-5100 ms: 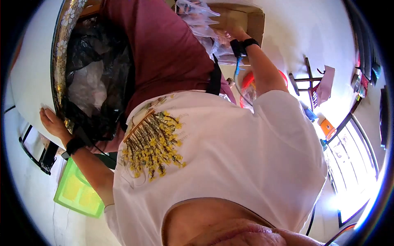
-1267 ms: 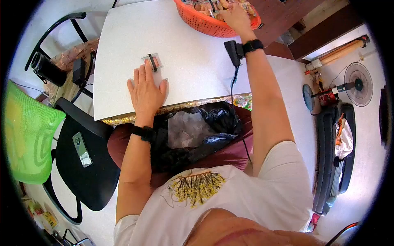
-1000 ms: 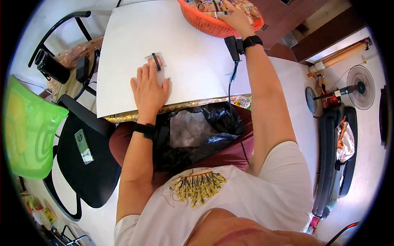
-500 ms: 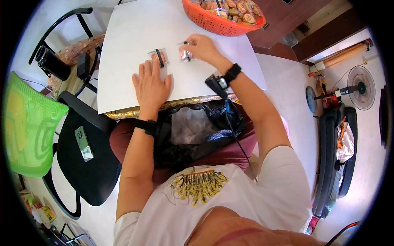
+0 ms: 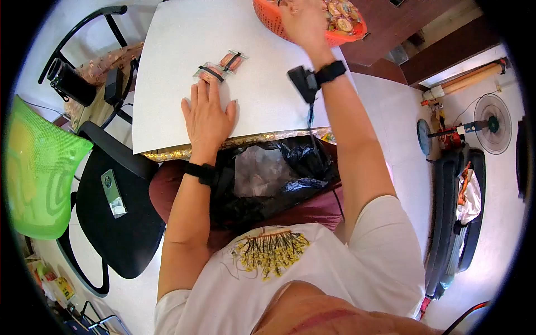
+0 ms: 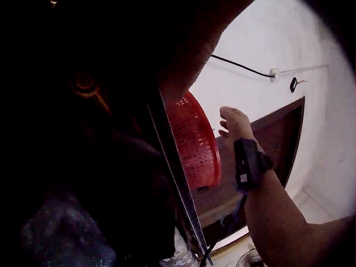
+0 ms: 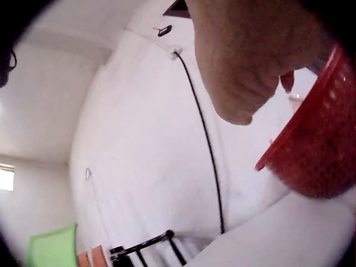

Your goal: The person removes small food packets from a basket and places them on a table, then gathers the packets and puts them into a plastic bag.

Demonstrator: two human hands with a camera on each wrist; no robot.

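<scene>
My left hand lies flat on the white table, fingers straight, fingertips at the edge of a small clear-wrapped packet with a black strip across it. A second such packet lies against its upper right side. My right hand reaches over the orange-red perforated basket, which holds many wrapped packets. Its fingertips run to the top edge of the head view, and I cannot tell whether they hold a packet. In the right wrist view, the back of that hand hides its fingers.
A black plastic bag with clear plastic inside rests on the lap, against the table's gold-trimmed edge. To the left stand a black chair with a phone on it and a chair bearing a black flask.
My right hand has brought a packet from the basket, laid it beside the first one and gone back over the basket. My left hand has stayed on the table.
</scene>
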